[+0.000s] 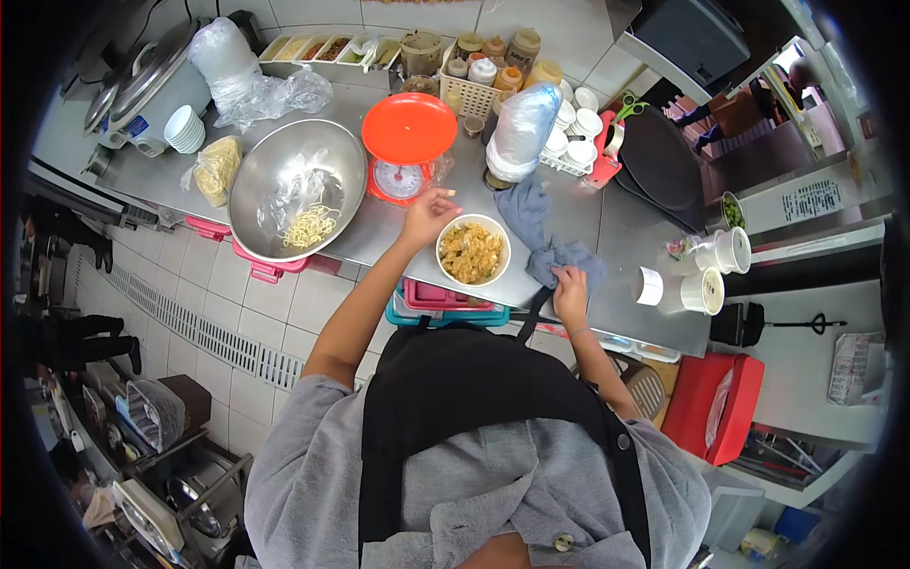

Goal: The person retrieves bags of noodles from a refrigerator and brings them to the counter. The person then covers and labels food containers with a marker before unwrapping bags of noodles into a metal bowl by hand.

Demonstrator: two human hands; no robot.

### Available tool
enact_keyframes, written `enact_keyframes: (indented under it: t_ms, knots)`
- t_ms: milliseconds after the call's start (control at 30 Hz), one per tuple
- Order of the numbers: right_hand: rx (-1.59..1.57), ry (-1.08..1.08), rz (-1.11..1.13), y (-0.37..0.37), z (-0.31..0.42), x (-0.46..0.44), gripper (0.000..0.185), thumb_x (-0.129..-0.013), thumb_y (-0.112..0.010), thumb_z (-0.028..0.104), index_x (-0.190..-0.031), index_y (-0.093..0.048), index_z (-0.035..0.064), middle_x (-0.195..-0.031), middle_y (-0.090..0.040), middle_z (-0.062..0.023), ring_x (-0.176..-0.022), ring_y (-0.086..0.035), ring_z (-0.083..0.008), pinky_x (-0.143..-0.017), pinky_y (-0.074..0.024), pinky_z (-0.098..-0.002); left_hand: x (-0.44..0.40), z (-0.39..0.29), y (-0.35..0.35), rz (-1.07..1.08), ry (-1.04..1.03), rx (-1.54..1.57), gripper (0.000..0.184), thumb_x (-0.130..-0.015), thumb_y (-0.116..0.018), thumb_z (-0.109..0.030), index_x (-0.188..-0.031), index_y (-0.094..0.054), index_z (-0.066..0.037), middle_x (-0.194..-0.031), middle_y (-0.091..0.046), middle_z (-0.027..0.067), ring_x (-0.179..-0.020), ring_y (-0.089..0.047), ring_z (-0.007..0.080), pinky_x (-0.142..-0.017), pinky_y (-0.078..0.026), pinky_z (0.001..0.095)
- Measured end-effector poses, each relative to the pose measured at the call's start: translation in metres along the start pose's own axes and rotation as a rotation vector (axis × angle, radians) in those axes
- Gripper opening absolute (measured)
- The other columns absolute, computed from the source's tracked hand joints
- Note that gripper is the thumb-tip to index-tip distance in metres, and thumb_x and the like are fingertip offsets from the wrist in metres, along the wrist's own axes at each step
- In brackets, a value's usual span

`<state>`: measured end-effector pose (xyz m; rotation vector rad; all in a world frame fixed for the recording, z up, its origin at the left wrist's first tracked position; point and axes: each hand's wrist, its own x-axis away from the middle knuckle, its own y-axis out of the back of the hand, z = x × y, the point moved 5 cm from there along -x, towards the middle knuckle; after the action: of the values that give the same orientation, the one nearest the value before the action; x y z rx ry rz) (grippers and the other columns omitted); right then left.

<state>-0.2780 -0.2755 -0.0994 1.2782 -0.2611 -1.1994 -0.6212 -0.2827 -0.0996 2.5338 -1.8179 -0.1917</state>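
Observation:
A white bowl (442,248) filled with a golden-brown chopped or fried food (471,252) stands at the counter's front edge, right before me. My left hand (431,216) hovers at its upper left rim, fingers loosely bent and apart, with nothing seen in them. Over on the right, my right hand (571,289) has its fingers closed on the lower end of a crumpled grey-blue cloth (523,204) lying on the counter. Behind the left hand is a kitchen scale (398,180) with an orange-red round pan (409,128).
Left of the scale sits a large steel bowl (248,190) holding noodles (310,226) and plastic film. A wrapped stack (523,133), a sauce-bottle basket (466,98) and small white cups (573,128) line the back. White tubs (703,290) stand right; a red bin (713,408) is below.

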Motion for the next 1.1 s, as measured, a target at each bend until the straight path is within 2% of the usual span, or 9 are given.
enact_keyframes:
  t_ms: [100, 133, 233, 300, 400, 500, 833, 933, 1100]
  knots:
    - [-0.022, -0.101, 0.213, -0.008, -0.019, -0.014, 0.02, -0.075, -0.053, -0.003, -0.084, -0.068, 0.0077, -0.082, -0.059, -0.0139, -0.084, -0.055, -0.0324, -0.076, -0.0452, -0.0413, -0.013, 0.012, -0.025, 0.169, 0.016, 0.164, 0.033, -0.079, -0.071, -0.008, -0.108, -0.057, -0.001, -0.085, -0.065, 0.0045, -0.077, -0.061, 0.0086, -0.07, -0.049, 0.022]
    - [-0.08, 0.017, 0.171, -0.006, -0.018, -0.026, 0.019, -0.076, -0.054, -0.003, -0.083, -0.068, 0.0074, -0.083, -0.061, -0.0133, -0.084, -0.056, -0.0329, -0.074, -0.046, -0.0391, -0.015, 0.017, -0.032, 0.231, 0.0, 0.187, 0.031, -0.079, -0.07, -0.006, -0.107, -0.058, -0.002, -0.086, -0.065, 0.0051, -0.079, -0.062, 0.0092, -0.072, -0.05, 0.022]
    - [-0.364, -0.153, 0.209, 0.009, 0.007, -0.065, 0.019, -0.078, -0.053, -0.003, -0.084, -0.067, 0.0066, -0.085, -0.062, -0.0127, -0.083, -0.058, -0.031, -0.074, -0.0462, -0.037, -0.02, 0.036, -0.037, 0.282, 0.035, 0.166, 0.032, -0.077, -0.074, -0.01, -0.103, -0.058, -0.001, -0.086, -0.065, 0.0074, -0.075, -0.062, 0.0105, -0.069, -0.05, 0.0228]
    - [-0.495, -0.205, 0.252, 0.011, 0.023, -0.083, 0.018, -0.081, -0.051, -0.003, -0.084, -0.067, 0.0059, -0.086, -0.063, -0.0119, -0.083, -0.059, -0.029, -0.076, -0.0459, -0.0352, -0.014, 0.035, -0.034, 0.219, 0.029, 0.154, 0.027, -0.078, -0.071, -0.006, -0.102, -0.059, -0.001, -0.084, -0.065, 0.0061, -0.073, -0.061, 0.0103, -0.066, -0.05, 0.0234]
    - [-0.436, -0.025, 0.211, 0.015, 0.041, -0.095, 0.019, -0.081, -0.051, -0.003, -0.085, -0.067, 0.0065, -0.086, -0.064, -0.0106, -0.083, -0.059, -0.0274, -0.078, -0.0457, -0.0348, 0.01, 0.038, -0.007, -0.246, -0.056, 0.138, 0.025, -0.081, -0.064, -0.003, -0.104, -0.056, -0.002, -0.073, -0.059, 0.0025, -0.065, -0.056, 0.0076, -0.059, -0.047, 0.0234]
    - [-0.419, 0.002, 0.217, 0.009, 0.048, -0.1, 0.02, -0.08, -0.052, -0.004, -0.085, -0.068, 0.0071, -0.087, -0.064, -0.0098, -0.085, -0.059, -0.0282, -0.079, -0.0459, -0.0347, 0.023, 0.037, 0.015, -0.294, 0.057, -0.069, 0.028, -0.08, -0.067, -0.006, -0.106, -0.055, -0.002, -0.073, -0.056, 0.0018, -0.061, -0.054, 0.0076, -0.056, -0.046, 0.0233]
    - [-0.198, 0.395, 0.3, -0.024, 0.11, -0.13, 0.02, -0.073, -0.055, 0.001, -0.083, -0.069, 0.0118, -0.084, -0.061, -0.0069, -0.085, -0.056, -0.027, -0.075, -0.0472, -0.0378, 0.003, 0.025, 0.001, -0.153, 0.014, 0.155, 0.027, -0.081, -0.067, -0.006, -0.105, -0.055, -0.002, -0.072, -0.054, -0.0005, -0.059, -0.052, 0.0056, -0.053, -0.043, 0.0199]
    - [0.1, 0.437, 0.448, -0.03, 0.118, -0.106, 0.021, -0.075, -0.054, 0.011, -0.086, -0.07, 0.0159, -0.081, -0.06, -0.0044, -0.09, -0.057, -0.0235, -0.074, -0.0476, -0.038, 0.011, 0.019, 0.002, -0.256, 0.008, 0.048, 0.023, -0.083, -0.065, -0.004, -0.103, -0.054, -0.002, -0.073, -0.053, -0.0009, -0.059, -0.051, 0.0053, -0.053, -0.042, 0.0197]
    - [0.116, 0.436, 0.53, -0.02, 0.138, -0.078, 0.02, -0.076, -0.053, 0.007, -0.086, -0.07, 0.0123, -0.084, -0.062, -0.007, -0.088, -0.058, -0.027, -0.075, -0.0478, -0.0397, 0.023, 0.021, 0.0, -0.514, -0.033, -0.12, 0.023, -0.081, -0.064, -0.006, -0.1, -0.053, -0.001, -0.073, -0.052, 0.0036, -0.062, -0.051, 0.0136, -0.056, -0.043, 0.0275]
